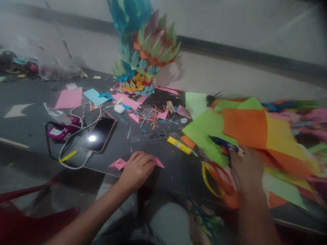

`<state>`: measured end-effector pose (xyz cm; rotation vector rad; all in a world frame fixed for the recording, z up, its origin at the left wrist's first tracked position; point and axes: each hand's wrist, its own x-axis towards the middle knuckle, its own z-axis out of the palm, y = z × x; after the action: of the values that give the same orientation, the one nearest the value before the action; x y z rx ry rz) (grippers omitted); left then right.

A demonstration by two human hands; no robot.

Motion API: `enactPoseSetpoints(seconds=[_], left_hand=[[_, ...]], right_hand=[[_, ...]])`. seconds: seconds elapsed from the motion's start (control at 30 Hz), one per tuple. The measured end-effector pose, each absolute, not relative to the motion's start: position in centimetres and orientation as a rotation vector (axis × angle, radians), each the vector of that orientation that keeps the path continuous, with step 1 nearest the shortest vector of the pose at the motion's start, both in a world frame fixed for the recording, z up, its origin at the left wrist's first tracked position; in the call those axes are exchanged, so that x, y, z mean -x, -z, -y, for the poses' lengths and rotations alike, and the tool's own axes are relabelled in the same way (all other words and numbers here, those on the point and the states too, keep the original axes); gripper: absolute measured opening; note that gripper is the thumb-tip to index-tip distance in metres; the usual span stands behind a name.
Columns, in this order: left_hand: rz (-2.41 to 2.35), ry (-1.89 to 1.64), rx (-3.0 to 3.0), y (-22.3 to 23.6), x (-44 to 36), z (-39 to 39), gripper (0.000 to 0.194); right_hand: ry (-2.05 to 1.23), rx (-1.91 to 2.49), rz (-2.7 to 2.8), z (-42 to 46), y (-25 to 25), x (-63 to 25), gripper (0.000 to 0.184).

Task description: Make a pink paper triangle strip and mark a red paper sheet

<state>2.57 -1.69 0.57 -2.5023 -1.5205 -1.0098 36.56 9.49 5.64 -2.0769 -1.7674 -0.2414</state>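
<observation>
My left hand (139, 169) is at the table's front edge, its fingers curled down over pink folded paper (159, 163). One pink folded point (119, 164) sticks out on the left of the hand, and how the pieces join is hidden beneath it. My right hand (247, 166), smeared by motion, is closed around the back end of a dark blue tool with a pointed tip (221, 141); its exact kind is blurred. Beside that hand lie scissors with yellow and red loops (205, 178). Green sheets (208, 131) and an orange sheet (244, 127) spread under and beyond the tool.
A tall folded-paper model (155, 44) stands at the back by the wall. A phone (100, 134) with a white cable lies left, near a purple device (63, 131). A yellow glue stick (179, 145), a clear ruler (153, 135) and paper scraps cover the middle.
</observation>
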Motion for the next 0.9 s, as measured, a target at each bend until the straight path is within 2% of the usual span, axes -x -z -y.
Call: enactPoseSetpoints(seconds=[0.07, 0.17, 0.33, 0.5, 0.7, 0.9], left_hand=[[1.525, 1.049, 2.481, -0.4, -2.6, 1.6, 0.01], [1.536, 1.081, 2.48, -0.4, -2.6, 1.4, 0.01], [1.608, 1.075, 2.507, -0.8, -2.6, 1.4, 0.01], [1.626, 1.09, 2.458, -0.7, -2.7, 1.3, 0.009], [1.624, 1.148, 2.417, -0.7, -2.7, 1.2, 0.008], [1.633, 1.094, 2.439, -0.5, -2.5, 1.2, 0.008]], right_hand=[[0.201, 1.944, 1.815, -10.1, -6.9, -33.5, 0.035], [-0.163, 1.677, 2.053, -11.9, -8.8, -26.9, 0.028], [-0.455, 1.262, 2.542, -15.8, -10.2, -14.9, 0.019], [-0.444, 1.247, 2.656, -19.0, -8.7, -6.7, 0.016], [-0.417, 1.219, 2.744, -20.2, -6.3, -3.6, 0.01], [-0.457, 1.034, 2.614, -17.2, -9.2, -6.7, 0.016]])
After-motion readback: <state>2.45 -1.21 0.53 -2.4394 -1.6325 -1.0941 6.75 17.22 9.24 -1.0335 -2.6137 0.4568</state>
